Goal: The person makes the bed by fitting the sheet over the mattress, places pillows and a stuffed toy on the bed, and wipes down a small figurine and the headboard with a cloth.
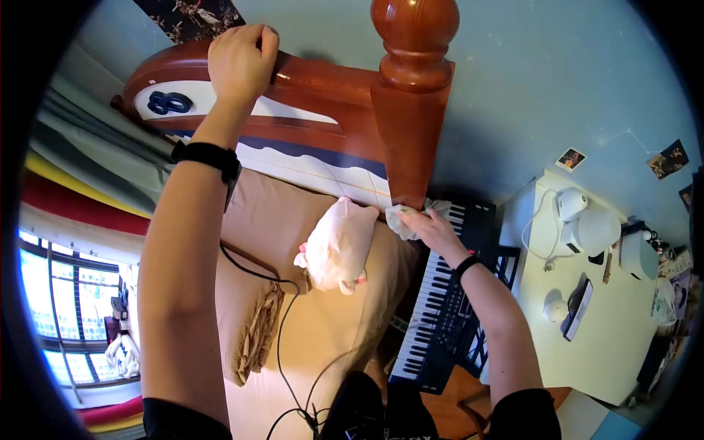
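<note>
My left hand point(240, 64) is closed over the top rail of the wooden headboard point(323, 77), its fingertips hidden behind the rail. Lower down, my right hand point(438, 233) holds a crumpled whitish cloth point(400, 222) against the foot of the thick brown bedpost point(414, 139). Part of the cloth shows past the far side of my fingers. Just below that hand lies the electronic keyboard point(433, 308). A pink pig plush point(341, 246) rests on the bed to the left of the cloth.
Brown pillows point(268, 213) and a black cable point(279, 352) lie on the bed point(323, 330). At right stands a pale desk point(616, 330) with a white device and a tablet-like object point(578, 309). Curtains point(95, 147) hang by the window at left.
</note>
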`<state>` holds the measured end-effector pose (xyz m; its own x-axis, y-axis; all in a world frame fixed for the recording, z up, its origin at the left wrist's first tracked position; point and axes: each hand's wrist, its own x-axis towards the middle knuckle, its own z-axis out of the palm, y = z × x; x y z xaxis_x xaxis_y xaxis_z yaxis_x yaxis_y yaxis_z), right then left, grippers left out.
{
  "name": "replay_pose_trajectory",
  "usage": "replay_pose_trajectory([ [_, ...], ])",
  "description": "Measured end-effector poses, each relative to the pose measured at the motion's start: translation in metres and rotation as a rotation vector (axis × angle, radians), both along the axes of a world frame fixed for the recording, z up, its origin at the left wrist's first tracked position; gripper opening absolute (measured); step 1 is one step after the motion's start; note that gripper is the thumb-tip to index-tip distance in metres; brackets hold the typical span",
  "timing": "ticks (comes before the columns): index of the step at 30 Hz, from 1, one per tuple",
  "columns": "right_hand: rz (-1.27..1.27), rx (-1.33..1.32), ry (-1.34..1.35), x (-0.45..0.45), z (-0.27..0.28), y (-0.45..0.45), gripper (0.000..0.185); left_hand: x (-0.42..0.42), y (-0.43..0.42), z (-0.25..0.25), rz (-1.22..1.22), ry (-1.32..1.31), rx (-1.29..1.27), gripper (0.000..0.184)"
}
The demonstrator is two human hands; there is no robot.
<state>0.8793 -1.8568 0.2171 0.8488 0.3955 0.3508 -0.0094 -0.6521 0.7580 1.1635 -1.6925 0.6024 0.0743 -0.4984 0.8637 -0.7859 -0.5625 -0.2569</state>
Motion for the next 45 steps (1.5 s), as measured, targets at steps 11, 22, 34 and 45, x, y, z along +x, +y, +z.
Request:
replay_pose_trajectory([
  [11, 0.35, 1.811, -0.546, 0.042, 0.21, 0.007, 0.035, -0.018, -0.003, 0.006, 0.103, 0.088, 0.075, 0.021],
  [22, -0.152, 3.255, -0.275, 0.053, 0.095, -0.024, 0.059, -0.019, -0.003, 0.009, 0.084, 0.09, 0.078, 0.017],
  [34, -0.227, 0.868, -0.525, 0.036, 0.355, 0.091, 0.055, -0.014, 0.001, 0.006, -0.307, 0.18, -0.098, 0.005],
  [45, -0.551, 1.148, -0.526, 0.149, 0.351, 0.119, 0.037, 0.085, 0.116, 0.029, -0.456, 0.255, -0.245, 0.026],
])
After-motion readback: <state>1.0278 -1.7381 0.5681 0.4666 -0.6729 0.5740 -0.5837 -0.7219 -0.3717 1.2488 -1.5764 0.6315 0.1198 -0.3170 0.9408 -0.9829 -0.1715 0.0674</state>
